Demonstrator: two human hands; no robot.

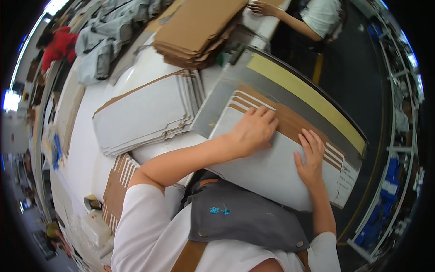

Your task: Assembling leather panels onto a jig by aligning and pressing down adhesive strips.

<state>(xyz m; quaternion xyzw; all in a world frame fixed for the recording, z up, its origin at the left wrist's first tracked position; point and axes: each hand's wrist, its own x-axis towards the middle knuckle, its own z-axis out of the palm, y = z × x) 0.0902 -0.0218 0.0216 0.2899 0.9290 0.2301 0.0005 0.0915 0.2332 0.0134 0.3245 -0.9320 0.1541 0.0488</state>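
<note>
In front of me, a cardboard sheet [263, 170] with a white face and a brown upper strip lies slanted on a grey board [219, 97]. Striped, stepped edges show at both ends of the strip. My left hand [255, 130] is on its upper left part, fingers bent and closed together against the border between white and brown. Whether the thumb reaches under an edge is hidden. My right hand [311, 156] rests on the right part, fingers stretched over the brown strip and thumb apart. A yellow band [303, 81] runs along the board's far side.
To the left, a stack of white-faced cardboard [142, 111] lies on the white table [74, 156]. Behind it stands a brown cardboard pile [204, 25]. Grey cloth items [106, 41] fill the far left. A tape roll [92, 202] sits near left. Another person's hand [263, 8] is at the back.
</note>
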